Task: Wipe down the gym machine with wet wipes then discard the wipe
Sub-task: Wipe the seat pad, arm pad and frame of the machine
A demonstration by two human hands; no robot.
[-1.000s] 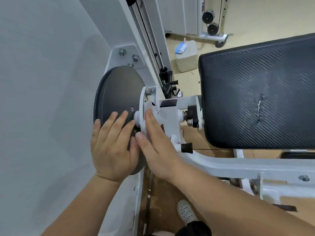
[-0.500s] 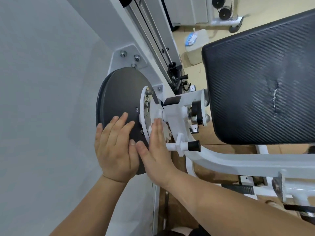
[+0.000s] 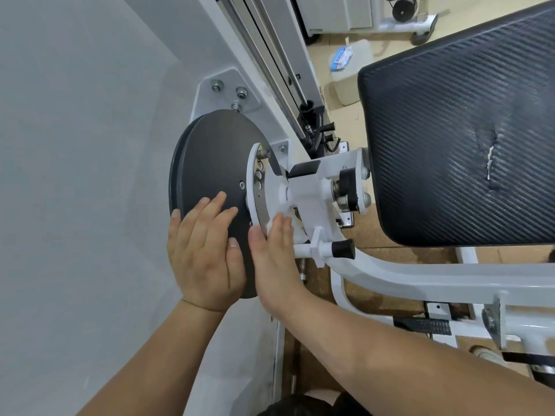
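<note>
The gym machine has a dark grey round disc (image 3: 210, 163) with a white holed selector plate (image 3: 255, 163) and a white bracket beside it. My left hand (image 3: 204, 250) lies flat on the disc's lower face, fingers spread, holding nothing. My right hand (image 3: 276, 259) presses a white wet wipe (image 3: 292, 220) against the lower edge of the selector plate and bracket. Most of the wipe is hidden under my fingers.
A black textured pad (image 3: 450, 145) with a small tear fills the right. A white frame arm (image 3: 420, 277) and a black-tipped pin (image 3: 342, 248) sit just right of my right hand. A grey panel (image 3: 75, 175) covers the left. On the floor behind stands a jug (image 3: 348, 85) with a wipes pack (image 3: 342, 57).
My right hand with the wipe has slid down from the bracket's hub to the plate's lower edge. My left hand stays flat on the disc. The view has shifted slightly.
</note>
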